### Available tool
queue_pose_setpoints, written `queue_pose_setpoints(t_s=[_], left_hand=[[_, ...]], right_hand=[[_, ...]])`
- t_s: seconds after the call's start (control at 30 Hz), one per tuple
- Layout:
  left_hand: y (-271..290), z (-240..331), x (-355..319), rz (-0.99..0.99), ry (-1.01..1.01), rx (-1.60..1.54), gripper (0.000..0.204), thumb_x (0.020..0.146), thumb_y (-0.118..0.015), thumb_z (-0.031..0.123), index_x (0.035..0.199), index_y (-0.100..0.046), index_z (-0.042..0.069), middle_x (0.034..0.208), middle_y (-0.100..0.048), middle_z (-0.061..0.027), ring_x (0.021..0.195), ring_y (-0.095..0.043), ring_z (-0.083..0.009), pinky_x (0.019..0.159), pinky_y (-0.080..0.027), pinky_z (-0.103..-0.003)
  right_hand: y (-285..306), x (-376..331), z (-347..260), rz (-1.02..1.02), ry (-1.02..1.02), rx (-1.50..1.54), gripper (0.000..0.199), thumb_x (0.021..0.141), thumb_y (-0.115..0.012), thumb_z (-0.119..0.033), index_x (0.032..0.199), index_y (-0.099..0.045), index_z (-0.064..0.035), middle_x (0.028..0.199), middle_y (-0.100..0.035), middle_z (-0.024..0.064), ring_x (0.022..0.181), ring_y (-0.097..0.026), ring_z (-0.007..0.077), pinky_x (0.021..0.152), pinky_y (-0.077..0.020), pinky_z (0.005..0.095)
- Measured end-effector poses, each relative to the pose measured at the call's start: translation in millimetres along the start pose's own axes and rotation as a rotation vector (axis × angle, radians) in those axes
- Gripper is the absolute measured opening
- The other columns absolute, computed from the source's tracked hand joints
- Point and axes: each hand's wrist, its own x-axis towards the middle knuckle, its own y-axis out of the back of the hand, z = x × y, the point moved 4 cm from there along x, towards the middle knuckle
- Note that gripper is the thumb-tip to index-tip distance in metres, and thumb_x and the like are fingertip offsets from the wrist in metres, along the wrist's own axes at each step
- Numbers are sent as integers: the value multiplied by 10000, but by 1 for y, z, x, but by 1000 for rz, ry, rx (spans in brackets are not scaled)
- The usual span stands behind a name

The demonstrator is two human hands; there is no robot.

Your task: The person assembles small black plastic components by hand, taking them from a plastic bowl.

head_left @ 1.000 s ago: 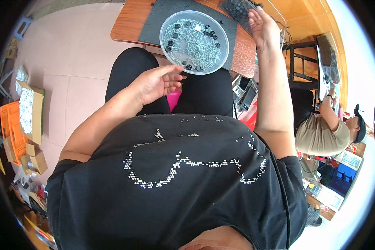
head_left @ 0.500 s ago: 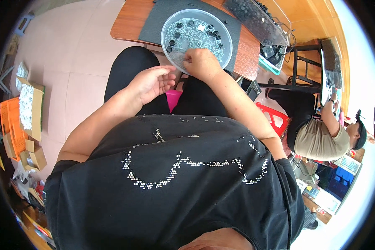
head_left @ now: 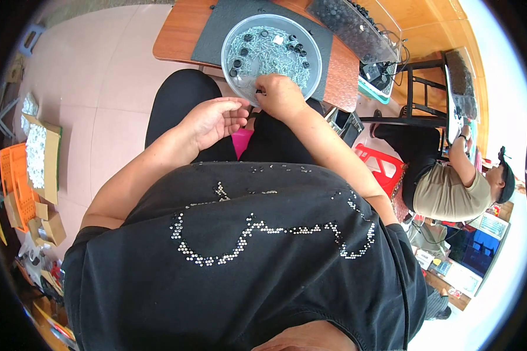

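Observation:
A round clear plastic tub point(head_left: 314, 70) holds many small silver screws point(head_left: 269, 50), with several round black caps point(head_left: 248, 37) and a small white piece point(head_left: 278, 40) lying among them. Over the tub's near rim is my right hand point(head_left: 281, 96), its fingers pinched together. A small black part point(head_left: 259, 91) shows at the fingertips; its kind is hard to make out. To the left, just outside the rim, my left hand point(head_left: 216, 123) is half turned up with the fingers loosely curved and nothing visible in it.
Under the tub lie a dark mat point(head_left: 212, 44) and a brown wooden table point(head_left: 173, 44). At the table's right stands a clear bin point(head_left: 357, 29) of black parts. A red stool point(head_left: 380, 167) and a seated person point(head_left: 451, 190) are on the right; cardboard boxes point(head_left: 51, 158) stand at left.
My right hand has shifted slightly down and left toward the near rim, and a black part now shows at its fingertips. My left hand has barely moved.

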Motion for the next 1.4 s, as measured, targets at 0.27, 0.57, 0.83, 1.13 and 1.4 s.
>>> queue_pose_setpoints(t_s=[0.27,0.57,0.83,1.13,1.4], left_hand=[[-7,5,-3,19,-22,27,217,932,-497,185,1077,-572,42,938,-617,-65,844,-597,-146,732,-494,-265],[-2,5,5,-109,-147,-109,216,934,-524,222,1065,-578,58,960,-626,-21,878,-579,-107,787,-461,-247],[-2,13,4,-44,-178,-48,195,905,-578,159,1053,-598,34,959,-640,-38,857,-585,-96,792,-468,-229],[-7,14,1,-18,-163,119,173,880,-622,149,1008,-607,34,902,-640,-36,775,-588,-91,712,-482,-211],[-14,16,-2,-95,-196,208,142,891,-609,161,972,-590,45,882,-626,-31,787,-579,-88,722,-484,-212]], right_hand=[[16,-3,-12,252,122,235,164,697,-643,-72,855,-644,-29,786,-624,149,747,-638,290,665,-510,376],[15,-26,-39,220,196,531,118,772,-648,-8,887,-630,13,820,-604,104,670,-630,165,532,-507,273],[14,-32,-38,187,221,580,162,770,-644,-1,932,-654,-7,802,-617,91,666,-615,167,554,-500,269],[12,-33,-31,50,43,763,133,764,-663,-47,893,-670,-15,754,-653,77,684,-607,120,604,-483,260],[0,-35,-16,-6,-97,1183,108,820,-656,-72,907,-685,-15,778,-664,33,693,-577,73,605,-461,221]])
